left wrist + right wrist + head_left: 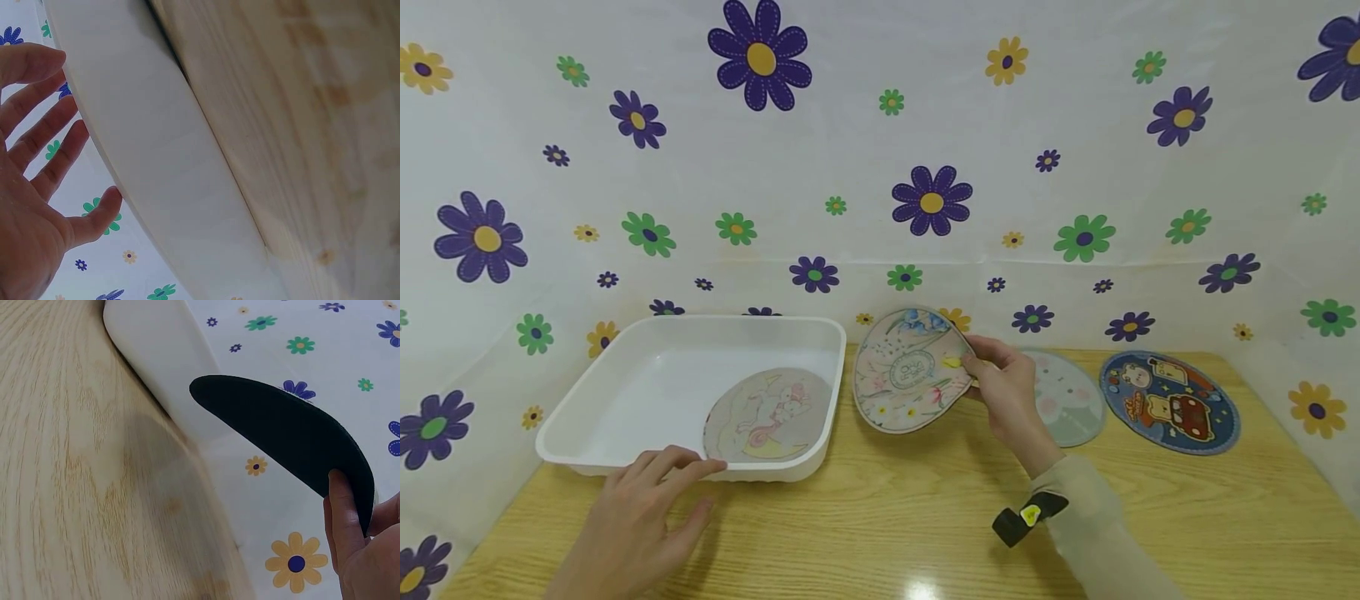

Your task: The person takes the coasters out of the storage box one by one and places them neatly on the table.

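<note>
My right hand pinches the edge of a round floral mat, thumb on the printed face and fingers on its dark underside. The mat is tilted up above the table, just right of a white plastic tub; its dark back shows in the right wrist view. Inside the tub, at its right end, lies a round pale mat with a cartoon bunny print. My left hand is at the tub's near rim, fingertips touching it, fingers spread and loosely bent in the left wrist view.
On the wooden table, right of my right hand, lie a pale green round mat, partly hidden by that hand, and a dark blue cartoon mat. Behind everything hangs a white flower-printed sheet.
</note>
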`<state>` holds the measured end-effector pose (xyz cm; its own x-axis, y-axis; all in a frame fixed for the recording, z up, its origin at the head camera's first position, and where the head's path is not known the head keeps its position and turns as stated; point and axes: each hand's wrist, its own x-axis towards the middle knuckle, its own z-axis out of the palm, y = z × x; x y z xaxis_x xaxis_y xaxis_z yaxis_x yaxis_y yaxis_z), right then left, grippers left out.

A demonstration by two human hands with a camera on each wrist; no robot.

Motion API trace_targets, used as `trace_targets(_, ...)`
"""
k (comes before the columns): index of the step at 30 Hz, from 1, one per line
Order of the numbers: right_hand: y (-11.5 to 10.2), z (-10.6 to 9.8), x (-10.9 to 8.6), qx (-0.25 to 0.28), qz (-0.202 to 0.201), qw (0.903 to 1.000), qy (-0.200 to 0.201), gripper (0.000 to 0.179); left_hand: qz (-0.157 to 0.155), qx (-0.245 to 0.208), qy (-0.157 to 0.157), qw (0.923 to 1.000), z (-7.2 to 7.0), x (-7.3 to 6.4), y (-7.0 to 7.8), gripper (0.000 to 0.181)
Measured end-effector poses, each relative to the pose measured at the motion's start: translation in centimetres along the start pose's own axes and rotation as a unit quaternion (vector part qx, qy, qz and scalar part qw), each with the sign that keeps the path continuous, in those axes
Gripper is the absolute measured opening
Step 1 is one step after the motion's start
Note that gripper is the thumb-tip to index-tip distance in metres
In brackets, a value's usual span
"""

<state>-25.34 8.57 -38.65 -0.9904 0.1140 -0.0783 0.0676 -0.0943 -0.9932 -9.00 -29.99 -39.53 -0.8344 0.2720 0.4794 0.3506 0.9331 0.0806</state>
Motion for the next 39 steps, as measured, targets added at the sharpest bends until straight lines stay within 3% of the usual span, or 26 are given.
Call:
trace_targets(20,0.9,-0.2,0.6,-0.011,0.007,0.9999,0.001,0.033,-0.014,-0.005,-0.006,0.9999,-0.1,-0.1,0.0,0.039)
trace_targets(39,2.1,-0.6,1.5,-0.024,0.012,0.9996,0.001,0.035,0.003,0.001,0.011,0.9999,0.1,-0.1,0.0,0.040)
